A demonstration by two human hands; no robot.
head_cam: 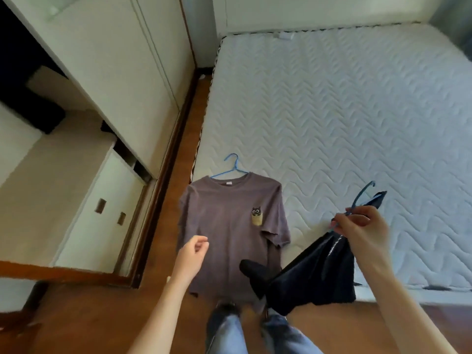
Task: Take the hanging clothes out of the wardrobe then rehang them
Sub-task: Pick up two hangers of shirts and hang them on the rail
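Observation:
A grey-brown T-shirt (229,226) with a small cat patch lies on a blue hanger (233,167) at the near left corner of the mattress, its hem draping over the bed edge. My right hand (362,227) grips a second blue hanger (364,194) carrying a dark navy garment (314,274), held in the air above the near edge of the bed. My left hand (195,247) hovers over the T-shirt's left side with its fingers loosely curled, holding nothing.
The bare white quilted mattress (344,111) fills the right side. A cream wardrobe (115,60) with an open dark compartment and drawers (107,208) stands on the left. A strip of wooden floor (178,154) runs between them. My jeans-clad legs (255,333) are below.

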